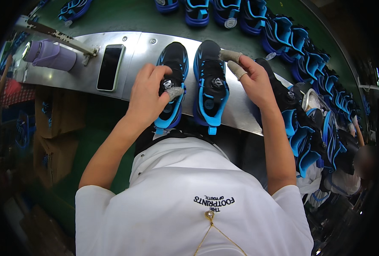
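Note:
Two black sneakers with bright blue trim stand side by side on a metal worktop, toes pointing away from me. My left hand (147, 91) is closed over the left sneaker (174, 55), with thumb and index finger on either side of its lacing dial. Beside it, the right sneaker (208, 81) shows its own round dial on the tongue. My right hand (254, 79) is open, thumb and index finger apart. Its index tip reaches the outer side of the right sneaker near the toe; touch is hard to confirm. Grey cloth covers wrap several of my fingertips.
A phone (111, 68) and a lilac tumbler (55, 55) rest on the worktop (132, 42) to the left, by a metal bar (61, 36). Similar sneakers (279, 34) line the green surface beyond and curve down the right. Cardboard boxes (57, 155) stand lower left.

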Available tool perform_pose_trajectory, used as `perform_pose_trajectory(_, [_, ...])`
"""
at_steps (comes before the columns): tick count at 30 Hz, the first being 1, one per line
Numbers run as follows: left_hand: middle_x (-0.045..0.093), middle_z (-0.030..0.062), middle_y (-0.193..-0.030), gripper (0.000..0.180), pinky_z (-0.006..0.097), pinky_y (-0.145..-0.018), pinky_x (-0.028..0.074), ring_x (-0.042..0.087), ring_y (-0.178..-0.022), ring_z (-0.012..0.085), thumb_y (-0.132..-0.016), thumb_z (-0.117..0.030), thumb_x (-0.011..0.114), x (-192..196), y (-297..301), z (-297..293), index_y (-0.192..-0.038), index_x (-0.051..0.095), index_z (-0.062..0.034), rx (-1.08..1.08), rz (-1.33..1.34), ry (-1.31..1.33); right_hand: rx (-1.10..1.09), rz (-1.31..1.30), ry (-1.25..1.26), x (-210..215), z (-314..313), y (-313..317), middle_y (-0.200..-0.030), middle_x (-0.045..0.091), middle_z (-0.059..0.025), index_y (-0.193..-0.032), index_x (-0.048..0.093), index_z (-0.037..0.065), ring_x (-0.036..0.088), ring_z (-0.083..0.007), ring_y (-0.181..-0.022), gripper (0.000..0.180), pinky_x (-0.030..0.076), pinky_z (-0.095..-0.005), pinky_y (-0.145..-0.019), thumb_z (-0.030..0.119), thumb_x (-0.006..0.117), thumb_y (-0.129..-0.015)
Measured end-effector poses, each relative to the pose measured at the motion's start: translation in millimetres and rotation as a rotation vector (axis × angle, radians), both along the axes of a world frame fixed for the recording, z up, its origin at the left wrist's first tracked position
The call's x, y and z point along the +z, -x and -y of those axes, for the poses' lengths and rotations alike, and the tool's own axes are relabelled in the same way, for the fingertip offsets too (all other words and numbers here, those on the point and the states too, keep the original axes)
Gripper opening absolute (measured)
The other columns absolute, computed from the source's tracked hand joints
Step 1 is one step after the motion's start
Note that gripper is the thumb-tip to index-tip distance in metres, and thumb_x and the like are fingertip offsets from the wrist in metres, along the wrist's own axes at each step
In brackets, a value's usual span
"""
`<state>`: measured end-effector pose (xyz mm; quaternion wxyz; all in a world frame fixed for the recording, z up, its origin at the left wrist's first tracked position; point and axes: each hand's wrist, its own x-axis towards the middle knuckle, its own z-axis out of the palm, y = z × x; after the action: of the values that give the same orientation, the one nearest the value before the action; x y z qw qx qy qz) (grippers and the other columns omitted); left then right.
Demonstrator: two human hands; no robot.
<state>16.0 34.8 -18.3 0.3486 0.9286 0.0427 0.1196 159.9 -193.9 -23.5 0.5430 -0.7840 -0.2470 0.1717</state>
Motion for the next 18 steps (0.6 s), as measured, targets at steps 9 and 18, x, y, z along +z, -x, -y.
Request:
perform_pose_trajectory(9, [0.061, 0.0032, -0.104, 0.047, 0.026, -0.081, 0.042, 0.052, -0.090, 0.0147, -0.079, -0.001, 0.065, 4.3, -0.3, -14.5, -0.125, 0.060, -0.0078, -0.076, -0.177, 0.266, 0.112, -0.050, 0.019, 8.9, -18.3, -1.4, -0.116, 0.068, -0.0072, -0.124, 0.064, 0.002, 0.061, -0.0156, -0.110, 0.029, 0.046, -0.0283, -0.098, 0.011, 0.056, -0.098])
perform_pose_trajectory(18, [0.061, 0.0076, -0.115, 0.053, 0.030, -0.091, 0.042, 0.053, -0.105, 0.0219, -0.078, -0.001, 0.063, 4.7, 2.0, -19.1, -0.130, 0.055, -0.0086, -0.053, -0.320, 0.191, 0.169, -0.043, 0.148, 15.6, -43.6, -4.8, -0.107, 0.069, -0.0033, -0.122, 0.066, 0.005, 0.060, -0.0115, -0.099, 0.028, 0.046, -0.0260, -0.089, 0.015, 0.059, -0.097])
